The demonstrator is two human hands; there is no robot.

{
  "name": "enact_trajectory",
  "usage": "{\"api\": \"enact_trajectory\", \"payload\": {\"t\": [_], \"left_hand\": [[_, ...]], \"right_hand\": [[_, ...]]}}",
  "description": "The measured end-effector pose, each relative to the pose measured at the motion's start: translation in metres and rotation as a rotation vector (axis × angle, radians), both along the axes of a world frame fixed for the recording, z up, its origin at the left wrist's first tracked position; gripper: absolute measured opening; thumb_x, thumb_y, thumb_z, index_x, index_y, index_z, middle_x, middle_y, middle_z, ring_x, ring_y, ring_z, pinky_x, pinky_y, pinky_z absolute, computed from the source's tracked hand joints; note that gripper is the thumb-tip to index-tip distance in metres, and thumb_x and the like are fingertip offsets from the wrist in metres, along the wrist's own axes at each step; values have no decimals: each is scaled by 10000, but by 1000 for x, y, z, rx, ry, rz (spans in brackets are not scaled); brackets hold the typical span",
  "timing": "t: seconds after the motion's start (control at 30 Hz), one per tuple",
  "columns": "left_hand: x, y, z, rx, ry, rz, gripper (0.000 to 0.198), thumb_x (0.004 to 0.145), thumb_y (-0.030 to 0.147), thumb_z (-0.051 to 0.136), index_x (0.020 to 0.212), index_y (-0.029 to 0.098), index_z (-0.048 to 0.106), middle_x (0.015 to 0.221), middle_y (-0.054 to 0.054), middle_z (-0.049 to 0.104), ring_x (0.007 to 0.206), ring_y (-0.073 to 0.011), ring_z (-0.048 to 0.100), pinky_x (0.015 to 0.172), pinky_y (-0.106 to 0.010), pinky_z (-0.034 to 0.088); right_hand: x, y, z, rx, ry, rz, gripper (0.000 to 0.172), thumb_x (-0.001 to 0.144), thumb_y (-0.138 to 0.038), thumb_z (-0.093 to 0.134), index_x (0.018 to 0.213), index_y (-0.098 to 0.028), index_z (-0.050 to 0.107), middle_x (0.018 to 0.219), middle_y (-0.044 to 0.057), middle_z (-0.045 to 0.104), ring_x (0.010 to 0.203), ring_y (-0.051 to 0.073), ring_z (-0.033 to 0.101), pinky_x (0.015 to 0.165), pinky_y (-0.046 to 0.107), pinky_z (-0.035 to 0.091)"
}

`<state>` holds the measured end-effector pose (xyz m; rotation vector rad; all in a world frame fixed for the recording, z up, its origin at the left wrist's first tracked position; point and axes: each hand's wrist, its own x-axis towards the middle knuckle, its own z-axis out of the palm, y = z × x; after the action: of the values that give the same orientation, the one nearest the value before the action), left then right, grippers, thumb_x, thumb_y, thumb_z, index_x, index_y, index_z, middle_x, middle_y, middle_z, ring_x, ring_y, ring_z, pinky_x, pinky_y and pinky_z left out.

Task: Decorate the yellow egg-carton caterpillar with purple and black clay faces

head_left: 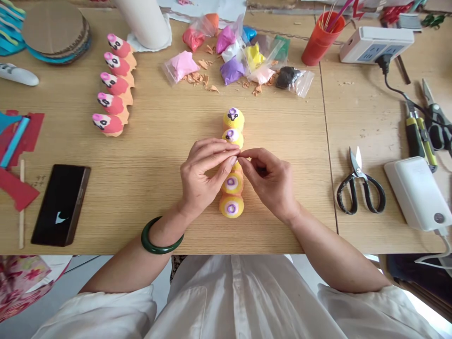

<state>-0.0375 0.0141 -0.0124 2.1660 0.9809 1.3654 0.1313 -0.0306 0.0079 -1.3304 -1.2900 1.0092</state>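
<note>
Down the middle of the table runs an egg-carton strip (232, 197) of yellow-coated bumps with white patches and purple rings. The two farthest bumps also bear small black marks. Above its middle, my left hand (206, 172) and my right hand (270, 181) meet at the fingertips, hiding part of the strip. A tiny dark speck shows between the touching tips, too small to make out. My right hand is closed, its curled fingers around a small lump of black clay (261, 170). My left hand pinches thumb against fingers, the other fingers stretched out.
A red-and-pink egg-carton strip (115, 84) stands at left, above a phone (60, 205). Bagged coloured clay (232, 70) and orange scraps lie at the back beside a red cup (323, 40). Scissors (360, 183), a white power bank (418, 193) and a power strip (376, 44) are at right.
</note>
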Motion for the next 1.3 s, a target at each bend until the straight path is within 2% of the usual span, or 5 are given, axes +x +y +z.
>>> {"api": "enact_trajectory", "payload": {"t": [0.27, 0.47, 0.6, 1.1, 1.3], "left_hand": [[0, -1, 1, -21, 0, -29, 185, 1059, 277, 678, 1171, 316, 821, 1148, 2, 835, 1139, -198, 746, 1058, -410, 598], [2, -3, 5, -75, -9, -16, 159, 1049, 257, 692, 1119, 283, 833, 1124, -4, 840, 1129, -197, 756, 1051, -392, 612], [1, -4, 5, -61, -2, -21, 167, 1047, 254, 692, 1128, 288, 834, 1117, 1, 842, 1139, -200, 752, 1057, -392, 610], [-1, -3, 2, -105, -9, -56, 165, 1054, 265, 681, 1098, 295, 837, 1103, -4, 838, 1174, -222, 729, 1073, -412, 596], [-2, 0, 4, -136, -30, -55, 125, 1022, 248, 731, 1038, 292, 846, 1074, 12, 844, 1145, -204, 735, 1064, -401, 592]], "right_hand": [[0, 0, 0, 94, -174, -34, 138, 1014, -298, 657, 903, -224, 690, 651, -61, 523, 571, 88, 384, 616, 263, 363], [0, -1, -10, 280, -319, -64, 90, 1028, -263, 642, 955, -215, 663, 636, -84, 525, 526, 62, 390, 551, 223, 332], [0, -1, -12, 338, -363, -60, 76, 1048, -248, 622, 984, -220, 651, 644, -83, 547, 527, 60, 429, 549, 215, 341], [3, -2, -12, 268, -406, -2, 66, 1057, -244, 594, 1015, -230, 644, 661, -59, 592, 568, 83, 480, 578, 241, 341], [5, -1, -11, 297, -419, 7, 65, 1043, -228, 597, 1005, -228, 650, 637, -72, 545, 538, 79, 417, 570, 254, 318]]}}
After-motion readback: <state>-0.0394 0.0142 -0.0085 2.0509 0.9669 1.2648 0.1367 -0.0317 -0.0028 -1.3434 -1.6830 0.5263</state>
